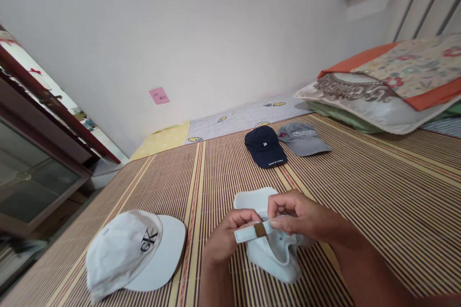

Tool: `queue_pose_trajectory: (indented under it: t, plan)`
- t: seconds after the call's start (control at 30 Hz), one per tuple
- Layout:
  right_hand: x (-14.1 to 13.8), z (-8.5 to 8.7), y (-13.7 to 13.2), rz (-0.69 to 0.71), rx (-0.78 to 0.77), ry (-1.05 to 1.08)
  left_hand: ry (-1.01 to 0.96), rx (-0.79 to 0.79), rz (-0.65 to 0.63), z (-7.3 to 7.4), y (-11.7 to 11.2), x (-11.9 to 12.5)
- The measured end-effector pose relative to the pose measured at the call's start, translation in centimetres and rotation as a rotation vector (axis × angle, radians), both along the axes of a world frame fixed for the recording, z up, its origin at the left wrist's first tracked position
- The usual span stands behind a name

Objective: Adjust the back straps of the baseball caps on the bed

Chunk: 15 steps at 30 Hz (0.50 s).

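Both hands are on a pale blue-white baseball cap (268, 259), which lies with its brim pointing away from me. My left hand (230, 230) pinches the cap's back strap (247, 234) near a brown buckle patch (260, 230). On the other side of that patch, my right hand (297, 216) grips the strap between thumb and fingers. Part of the cap's crown is hidden behind my hands. To the left rests a white cap (122, 249) with black letters on its front, its brim turned right.
Farther back on the striped mat (216, 177) sit a navy cap (264, 146) and a grey cap (304, 138), side by side. Stacked pillows (378, 91) lie at the back right. A pink note (159, 96) is on the wall, and a glass-fronted cabinet (32, 177) stands at left.
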State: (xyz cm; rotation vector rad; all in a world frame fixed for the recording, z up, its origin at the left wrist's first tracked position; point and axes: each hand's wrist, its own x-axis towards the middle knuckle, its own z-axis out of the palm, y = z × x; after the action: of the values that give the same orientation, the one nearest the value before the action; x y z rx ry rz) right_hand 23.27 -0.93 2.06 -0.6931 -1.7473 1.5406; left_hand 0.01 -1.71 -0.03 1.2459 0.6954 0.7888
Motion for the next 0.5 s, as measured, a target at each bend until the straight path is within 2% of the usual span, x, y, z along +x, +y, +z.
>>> queue_pose_trajectory:
  t: [0.17, 0.3, 0.5]
  plan:
    - [-0.8, 0.3, -0.1, -0.036, 0.021, -0.015, -0.002, -0.006, -0.009, 0.3, 0.0, 0.2]
    - [-1.2, 0.6, -0.4, -0.011, -0.011, -0.016, 0.020, -0.012, -0.022, 0.7, -0.1, 0.5]
    - [0.1, 0.5, -0.1, -0.019, -0.014, -0.010, 0.035, -0.005, -0.017, 0.1, 0.2, 0.1]
